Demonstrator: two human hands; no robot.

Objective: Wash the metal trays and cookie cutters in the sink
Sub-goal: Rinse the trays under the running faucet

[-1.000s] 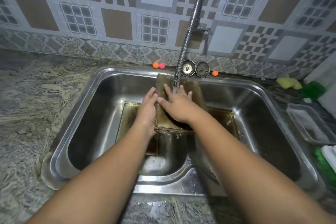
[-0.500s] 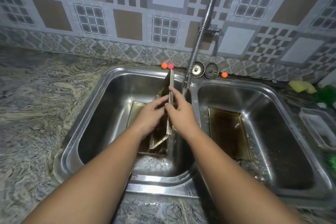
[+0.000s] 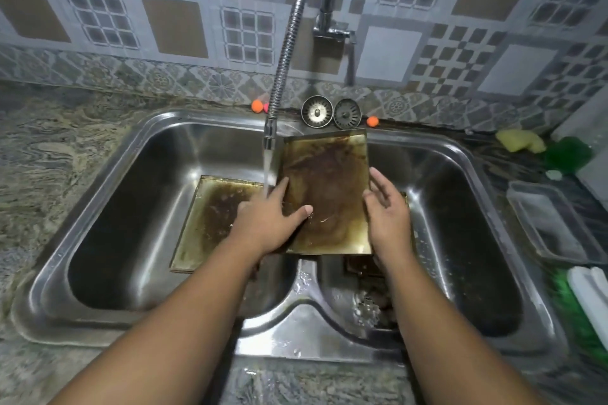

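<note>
- Stained tray (image 3: 325, 194): tilted above divider of sink (image 3: 296, 332), between both hands.
- Left hand (image 3: 266, 223): clamped on left edge, thumb across face.
- Right hand (image 3: 388, 217): fingers straight, against right edge.
- Water stream (image 3: 268, 171): onto left hand.
- Second tray (image 3: 210, 217): flat in left basin.

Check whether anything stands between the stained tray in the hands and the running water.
Only the left hand: it holds the stained metal tray by its left edge, and the water stream falls on that hand, just left of the tray. Nothing else visible intervenes.
</note>
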